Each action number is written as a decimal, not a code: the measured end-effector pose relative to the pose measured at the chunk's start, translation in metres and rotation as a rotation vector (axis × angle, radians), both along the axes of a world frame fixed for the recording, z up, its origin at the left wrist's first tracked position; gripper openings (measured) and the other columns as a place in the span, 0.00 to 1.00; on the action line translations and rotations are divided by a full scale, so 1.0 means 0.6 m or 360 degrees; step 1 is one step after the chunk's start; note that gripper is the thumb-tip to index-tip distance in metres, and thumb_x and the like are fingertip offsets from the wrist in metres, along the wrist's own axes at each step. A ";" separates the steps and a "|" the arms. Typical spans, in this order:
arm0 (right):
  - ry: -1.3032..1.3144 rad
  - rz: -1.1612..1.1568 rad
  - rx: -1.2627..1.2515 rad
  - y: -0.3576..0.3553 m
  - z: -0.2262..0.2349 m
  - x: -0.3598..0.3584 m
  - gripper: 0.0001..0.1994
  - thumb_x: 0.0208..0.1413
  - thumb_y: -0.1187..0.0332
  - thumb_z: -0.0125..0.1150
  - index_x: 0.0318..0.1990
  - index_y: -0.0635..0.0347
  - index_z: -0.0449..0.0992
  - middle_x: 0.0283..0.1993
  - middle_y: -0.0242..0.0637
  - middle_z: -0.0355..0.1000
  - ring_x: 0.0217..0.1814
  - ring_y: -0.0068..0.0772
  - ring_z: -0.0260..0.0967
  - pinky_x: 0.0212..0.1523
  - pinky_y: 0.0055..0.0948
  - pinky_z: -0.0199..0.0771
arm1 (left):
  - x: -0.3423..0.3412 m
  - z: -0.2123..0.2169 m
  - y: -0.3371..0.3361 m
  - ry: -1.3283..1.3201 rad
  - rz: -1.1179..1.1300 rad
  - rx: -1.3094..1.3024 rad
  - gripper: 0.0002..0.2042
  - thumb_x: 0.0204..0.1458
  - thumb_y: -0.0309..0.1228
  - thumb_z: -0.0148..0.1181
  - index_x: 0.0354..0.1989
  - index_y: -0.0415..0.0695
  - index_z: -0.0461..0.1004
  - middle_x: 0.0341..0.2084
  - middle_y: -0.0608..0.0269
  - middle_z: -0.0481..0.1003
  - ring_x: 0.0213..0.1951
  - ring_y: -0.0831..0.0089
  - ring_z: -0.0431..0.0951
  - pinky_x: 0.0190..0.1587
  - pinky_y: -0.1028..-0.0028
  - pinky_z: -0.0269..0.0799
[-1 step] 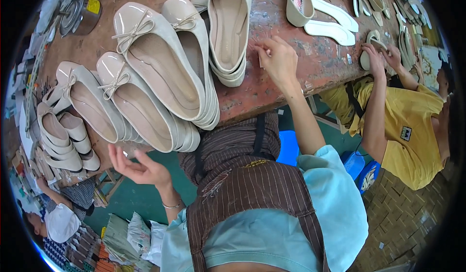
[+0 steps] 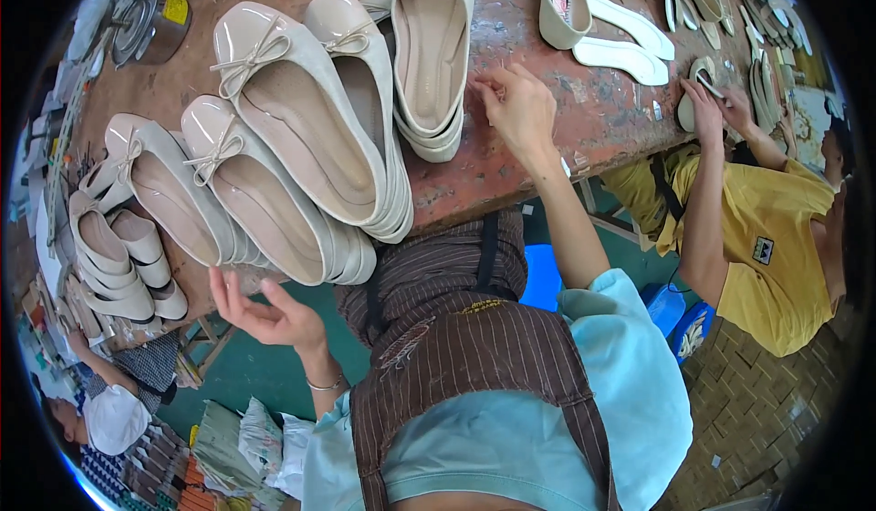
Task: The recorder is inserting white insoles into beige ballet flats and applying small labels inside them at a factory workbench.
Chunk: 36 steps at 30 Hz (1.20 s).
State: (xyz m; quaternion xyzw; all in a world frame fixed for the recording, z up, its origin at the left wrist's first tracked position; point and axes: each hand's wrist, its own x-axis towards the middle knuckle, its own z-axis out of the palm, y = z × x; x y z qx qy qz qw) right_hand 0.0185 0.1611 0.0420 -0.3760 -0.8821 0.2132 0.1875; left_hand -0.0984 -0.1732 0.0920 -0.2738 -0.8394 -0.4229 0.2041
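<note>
Beige ballet flats with bows lie in overlapping rows on a worn reddish-brown table (image 2: 511, 173). My right hand (image 2: 516, 105) rests on the tabletop, fingers bent, right beside a stacked pair of flats (image 2: 429, 50); whether it pinches anything small is unclear. My left hand (image 2: 260, 310) hangs palm up with fingers spread below the table's near edge, just under the front flats (image 2: 260, 196). It holds nothing.
Another person in a yellow shirt (image 2: 776, 255) works at the right with both hands on a sole (image 2: 698, 91). White insoles (image 2: 620, 41) and more soles lie at the far right. A metal can (image 2: 146, 23) stands far left. Smaller flats (image 2: 114, 255) pile up left.
</note>
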 end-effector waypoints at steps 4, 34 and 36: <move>-0.0091 -0.0074 0.0084 -0.008 -0.013 -0.045 0.05 0.48 0.67 0.66 0.30 0.57 0.81 0.33 0.40 0.74 0.36 0.47 0.75 0.36 0.43 0.74 | 0.008 0.001 0.014 -0.0093 -0.0130 0.0043 0.15 0.58 0.21 0.51 0.54 0.35 0.66 0.62 0.42 0.60 0.65 0.50 0.61 0.63 0.56 0.62; 0.0963 -0.0162 -0.0714 0.031 0.134 0.027 0.07 0.60 0.69 0.62 0.40 0.64 0.76 0.26 0.29 0.73 0.24 0.12 0.64 0.23 0.13 0.56 | -0.078 0.063 -0.001 0.0045 0.0415 0.0028 0.09 0.47 0.20 0.64 0.38 0.42 0.80 0.38 0.58 0.77 0.42 0.62 0.75 0.47 0.67 0.69; 0.0991 -0.0194 -0.0648 -0.020 0.176 0.005 0.06 0.59 0.71 0.62 0.39 0.65 0.77 0.25 0.29 0.73 0.24 0.12 0.64 0.24 0.12 0.56 | -0.070 0.063 0.021 0.0017 0.0311 0.0028 0.07 0.48 0.21 0.64 0.36 0.41 0.80 0.35 0.58 0.77 0.35 0.65 0.76 0.40 0.70 0.72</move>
